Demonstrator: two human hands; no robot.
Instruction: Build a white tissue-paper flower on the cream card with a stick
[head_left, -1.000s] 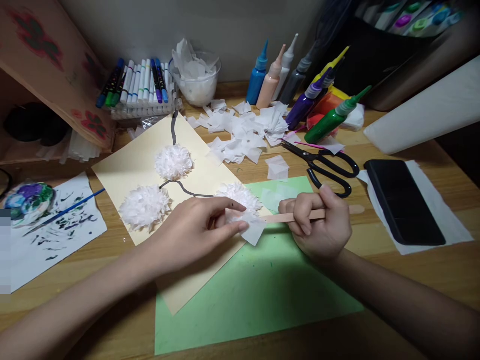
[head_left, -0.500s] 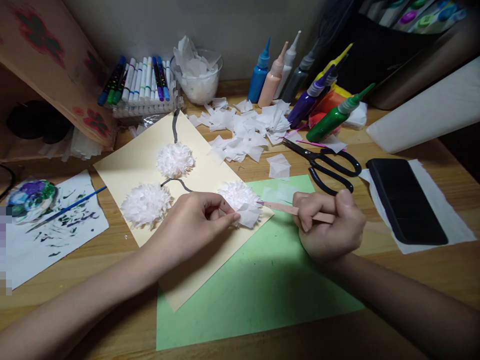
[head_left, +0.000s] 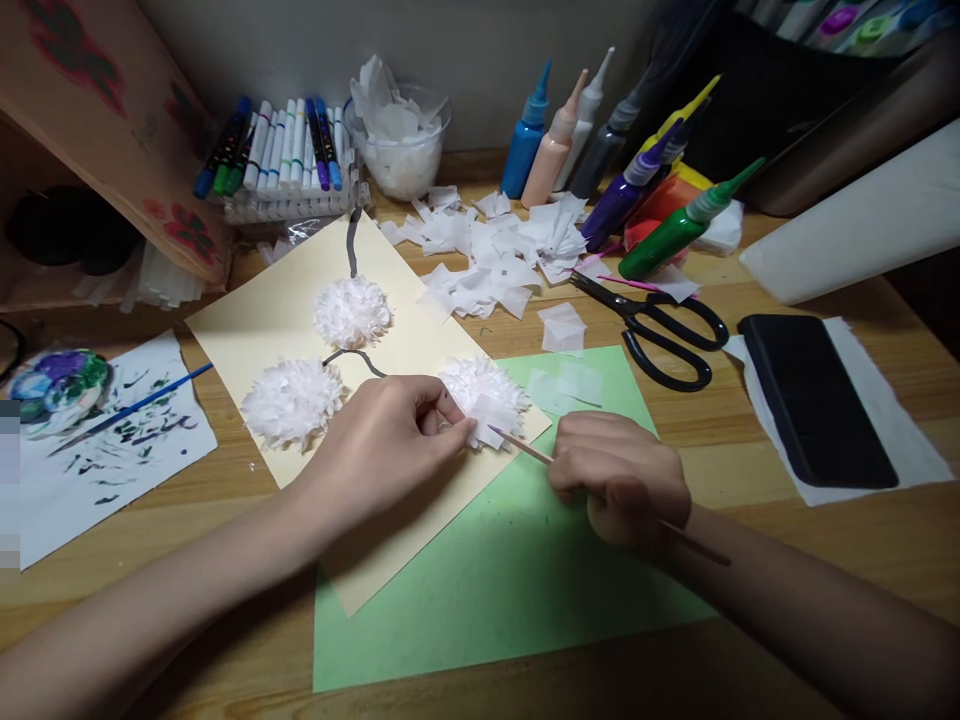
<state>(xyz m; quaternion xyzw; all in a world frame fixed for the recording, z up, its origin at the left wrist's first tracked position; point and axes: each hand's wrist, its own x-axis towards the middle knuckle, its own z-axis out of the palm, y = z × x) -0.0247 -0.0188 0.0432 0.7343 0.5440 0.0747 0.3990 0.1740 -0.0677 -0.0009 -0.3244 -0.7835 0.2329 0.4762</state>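
My left hand (head_left: 394,435) pinches a small white tissue paper square (head_left: 492,414) by its edge, over the rightmost fluffy white paper pompom (head_left: 491,378). My right hand (head_left: 622,475) is closed around a wooden craft stick (head_left: 531,450), whose purple-tinged tip meets the tissue square. Two more pompoms, an upper one (head_left: 352,312) and a left one (head_left: 292,402), sit on the cream card (head_left: 405,530) beside dark painted lines. Under the card's right side lies a green sheet (head_left: 480,620), with loose tissue squares (head_left: 566,385) near its top edge.
Behind the card are a tissue scrap pile (head_left: 495,245), a plastic cup (head_left: 405,145) of tissue and markers (head_left: 289,150). Paint bottles (head_left: 525,145), black scissors (head_left: 660,335) and a black phone (head_left: 817,400) stand or lie rightward. A blue paintbrush (head_left: 142,402) rests on paint-marked paper at left.
My right hand has turned over, palm downward, and moved left. The stick's tip has shifted from the pompom's right side onto the tissue square. My left hand keeps its pinch.
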